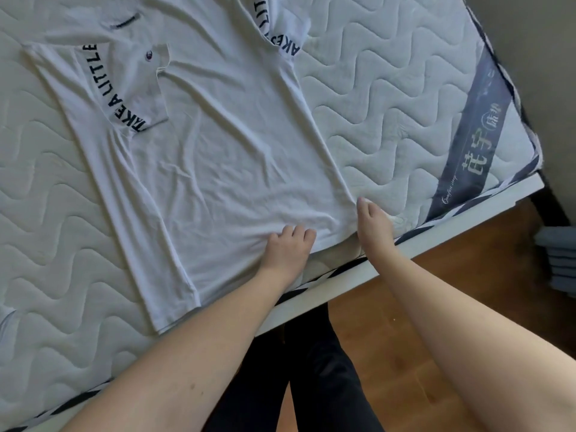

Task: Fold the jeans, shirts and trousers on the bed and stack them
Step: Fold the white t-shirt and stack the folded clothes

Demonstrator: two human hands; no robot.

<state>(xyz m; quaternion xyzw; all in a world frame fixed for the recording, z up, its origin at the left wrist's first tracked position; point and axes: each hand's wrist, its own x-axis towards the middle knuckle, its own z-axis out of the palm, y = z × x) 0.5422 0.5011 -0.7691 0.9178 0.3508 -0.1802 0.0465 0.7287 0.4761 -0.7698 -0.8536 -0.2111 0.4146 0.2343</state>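
Note:
A white T-shirt (218,145) with black lettered bands on its sleeves lies spread flat on the quilted mattress (389,104), hem toward me. One sleeve is folded in over the chest at the left. My left hand (288,247) has its fingers curled into the fabric at the hem's middle. My right hand (374,226) pinches the hem's right corner near the mattress edge.
The bed's white frame edge (389,260) runs diagonally below the hands, with wooden floor (420,322) beyond it. A grey label strip (473,129) lies on the mattress at the right. Folded grey-blue items (558,260) are stacked at the far right edge.

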